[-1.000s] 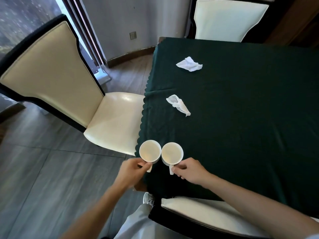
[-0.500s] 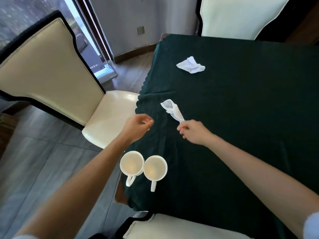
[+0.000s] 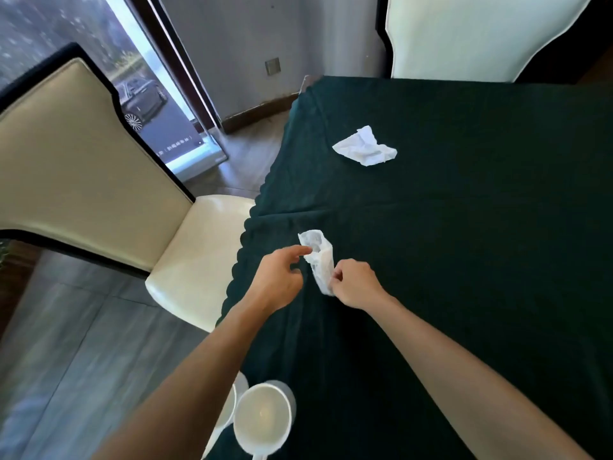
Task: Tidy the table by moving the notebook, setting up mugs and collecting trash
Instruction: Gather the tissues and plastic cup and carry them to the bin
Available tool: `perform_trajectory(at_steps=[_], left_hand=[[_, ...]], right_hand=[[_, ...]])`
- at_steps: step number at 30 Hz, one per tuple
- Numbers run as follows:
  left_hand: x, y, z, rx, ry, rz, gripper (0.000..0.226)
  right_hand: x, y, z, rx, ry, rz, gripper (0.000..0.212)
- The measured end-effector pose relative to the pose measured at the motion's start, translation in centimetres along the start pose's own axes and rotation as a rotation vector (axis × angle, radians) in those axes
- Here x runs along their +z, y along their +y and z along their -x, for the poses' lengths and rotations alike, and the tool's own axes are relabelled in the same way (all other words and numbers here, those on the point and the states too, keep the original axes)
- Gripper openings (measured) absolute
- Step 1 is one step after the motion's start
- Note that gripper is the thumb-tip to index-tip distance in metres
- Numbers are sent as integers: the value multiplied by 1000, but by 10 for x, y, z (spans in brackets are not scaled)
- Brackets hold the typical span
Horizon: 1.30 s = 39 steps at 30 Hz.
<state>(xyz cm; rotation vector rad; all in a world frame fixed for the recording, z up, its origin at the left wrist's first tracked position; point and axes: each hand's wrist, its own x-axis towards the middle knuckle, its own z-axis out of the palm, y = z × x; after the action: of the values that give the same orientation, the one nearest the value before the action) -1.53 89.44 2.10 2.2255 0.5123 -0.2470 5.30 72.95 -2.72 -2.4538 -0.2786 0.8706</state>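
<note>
Tissue (image 3: 319, 260) lay crumpled on the worktop (image 3: 464, 260), pinched by the right hand (image 3: 356, 284); left hand (image 3: 277, 280) touched it, fingers loosely spread.

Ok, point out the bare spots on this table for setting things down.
The green cloth lies bare right of the far crumpled tissue and right of the right hand. Crowded: the near tissue between both hands, left hand beside it, and the mugs at the near-left edge.
</note>
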Motion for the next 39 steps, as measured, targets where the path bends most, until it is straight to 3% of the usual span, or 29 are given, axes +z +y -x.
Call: perform_trajectory(at_steps=[2,4,9,13,16,19,23,25,28,30,34,37,39], left_hand=[[5,4,-8,43,-1,-6,61],[13,6,-14,78,4,15,60],[31,-1,-28,-42,115,113,61],[33,-4,-33,5,69,65,56],[26,0,-47,29,55,18,49],[20,10,-65,-49,33,182,34],[31,20,-79,-108,71,452,16],[36,23,-84,-124,71,483,16],[39,22,-91,-138,6,515,15],[36,21,-94,-154,-7,540,15],[28,22,-95,-197,-15,549,15],[20,23,-92,-196,-35,559,15],[15,23,-89,-191,-38,556,16]], right_hand=[[-3,6,-3,24,-50,-150,24],[-6,10,-1,15,-20,-136,20],[6,-8,-8,17,112,-97,41],[11,-26,-27,-25,118,-126,22],[0,-23,-39,-20,-24,-479,14],[-26,-13,-55,-51,-184,-911,19],[-65,-2,-84,-60,-234,-1134,26],[-84,0,-104,-73,-78,-952,25],[-115,1,-143,-163,391,-298,26],[-134,-1,-165,-218,518,-22,27],[-153,-8,-196,-8,322,274,25],[-154,-12,-198,86,226,179,35],[-152,-16,-191,64,288,110,21]])
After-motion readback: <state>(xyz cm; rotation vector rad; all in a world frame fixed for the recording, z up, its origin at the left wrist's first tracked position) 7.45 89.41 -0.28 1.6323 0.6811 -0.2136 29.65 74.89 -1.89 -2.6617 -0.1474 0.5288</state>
